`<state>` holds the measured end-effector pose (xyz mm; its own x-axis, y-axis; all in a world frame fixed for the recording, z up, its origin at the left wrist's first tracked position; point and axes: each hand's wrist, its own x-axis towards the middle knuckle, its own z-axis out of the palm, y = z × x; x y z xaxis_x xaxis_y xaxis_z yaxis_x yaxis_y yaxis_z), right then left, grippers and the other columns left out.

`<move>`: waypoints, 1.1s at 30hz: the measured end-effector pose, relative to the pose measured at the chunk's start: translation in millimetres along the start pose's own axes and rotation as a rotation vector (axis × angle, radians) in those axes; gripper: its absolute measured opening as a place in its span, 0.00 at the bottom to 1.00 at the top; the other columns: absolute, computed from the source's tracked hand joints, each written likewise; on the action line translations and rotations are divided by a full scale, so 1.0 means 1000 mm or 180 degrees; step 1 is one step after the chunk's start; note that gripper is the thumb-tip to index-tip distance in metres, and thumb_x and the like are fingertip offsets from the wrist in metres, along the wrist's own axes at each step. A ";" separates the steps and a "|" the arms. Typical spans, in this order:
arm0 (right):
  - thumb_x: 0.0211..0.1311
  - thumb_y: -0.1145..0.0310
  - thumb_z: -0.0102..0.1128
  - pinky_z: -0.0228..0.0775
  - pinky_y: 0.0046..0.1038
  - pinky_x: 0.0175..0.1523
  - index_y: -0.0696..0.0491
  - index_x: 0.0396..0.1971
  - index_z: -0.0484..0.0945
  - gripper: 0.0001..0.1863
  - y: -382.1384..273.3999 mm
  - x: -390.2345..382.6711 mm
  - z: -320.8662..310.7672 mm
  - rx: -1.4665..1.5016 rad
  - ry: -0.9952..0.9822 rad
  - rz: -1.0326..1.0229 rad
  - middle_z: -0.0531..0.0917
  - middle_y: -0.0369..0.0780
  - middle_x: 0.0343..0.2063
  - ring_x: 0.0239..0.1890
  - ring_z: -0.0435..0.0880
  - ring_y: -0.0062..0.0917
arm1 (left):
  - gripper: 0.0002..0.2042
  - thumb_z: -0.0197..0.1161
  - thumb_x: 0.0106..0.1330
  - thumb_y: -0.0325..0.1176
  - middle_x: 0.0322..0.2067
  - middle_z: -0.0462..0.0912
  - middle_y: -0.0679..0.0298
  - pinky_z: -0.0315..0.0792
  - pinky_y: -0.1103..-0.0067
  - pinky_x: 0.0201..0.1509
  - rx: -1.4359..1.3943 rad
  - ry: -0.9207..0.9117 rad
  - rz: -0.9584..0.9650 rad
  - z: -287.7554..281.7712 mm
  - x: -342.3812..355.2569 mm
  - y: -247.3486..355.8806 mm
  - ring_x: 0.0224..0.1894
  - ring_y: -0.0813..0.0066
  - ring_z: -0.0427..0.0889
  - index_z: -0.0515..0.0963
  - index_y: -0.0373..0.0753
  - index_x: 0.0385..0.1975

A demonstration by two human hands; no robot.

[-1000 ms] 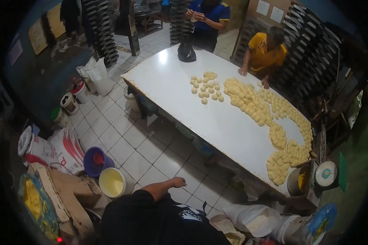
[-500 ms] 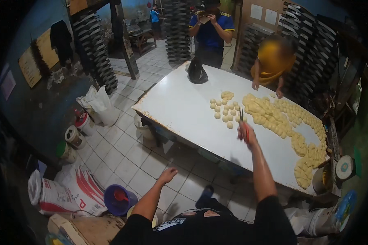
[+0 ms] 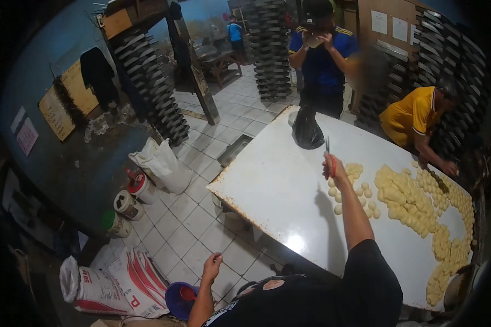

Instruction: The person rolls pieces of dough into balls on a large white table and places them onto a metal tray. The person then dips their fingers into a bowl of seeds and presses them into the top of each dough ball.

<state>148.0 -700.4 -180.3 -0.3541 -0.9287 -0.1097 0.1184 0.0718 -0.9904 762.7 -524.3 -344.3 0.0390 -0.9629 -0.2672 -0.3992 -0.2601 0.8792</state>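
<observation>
Red scissors (image 3: 333, 165) are being gripped by the right hand (image 3: 339, 170) above the white table (image 3: 273, 177), near the dough balls (image 3: 338, 209), while the left hand (image 3: 213, 266) is being held loosely uncurled over the floor (image 3: 172, 230)

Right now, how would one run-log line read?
right hand: holds scissors | left hand: above floor tiles | white table: dough pieces, black bag

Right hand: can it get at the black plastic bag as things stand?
Probably yes: the right hand is near the black plastic bag, with nothing seen blocking the way, though the red-handled scissors it holds may hinder a grasp.
</observation>
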 end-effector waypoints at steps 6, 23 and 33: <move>0.71 0.38 0.56 0.68 0.24 0.20 0.52 0.35 0.74 0.28 0.036 0.036 0.053 -0.0041 -0.0242 0.0049 0.73 0.34 0.21 0.16 0.73 0.20 | 0.20 0.62 0.74 0.41 0.46 0.86 0.60 0.75 0.76 0.53 -0.0089 -0.0286 0.0134 0.013 0.094 0.054 0.48 0.73 0.84 0.78 0.35 0.58; 0.71 0.37 0.55 0.70 0.26 0.23 0.56 0.37 0.76 0.31 0.125 -0.060 0.117 -0.0299 0.0508 0.0981 0.75 0.34 0.23 0.20 0.76 0.20 | 0.22 0.62 0.73 0.45 0.50 0.86 0.55 0.76 0.72 0.58 0.0411 -0.2217 0.1221 0.092 0.330 0.183 0.53 0.67 0.84 0.78 0.35 0.59; 0.71 0.43 0.58 0.71 0.25 0.25 0.50 0.36 0.75 0.23 0.161 -0.142 0.135 0.0216 0.0798 0.1448 0.74 0.32 0.24 0.22 0.77 0.19 | 0.23 0.61 0.72 0.46 0.52 0.85 0.51 0.76 0.70 0.60 0.0733 -0.2748 0.1121 0.134 0.327 0.164 0.54 0.60 0.85 0.77 0.36 0.60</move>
<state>342.4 -605.7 -312.8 -0.4630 -0.6930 -0.5526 0.3689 0.4162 -0.8311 586.9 -871.6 -340.7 -0.7691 -0.5737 -0.2816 -0.4327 0.1432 0.8901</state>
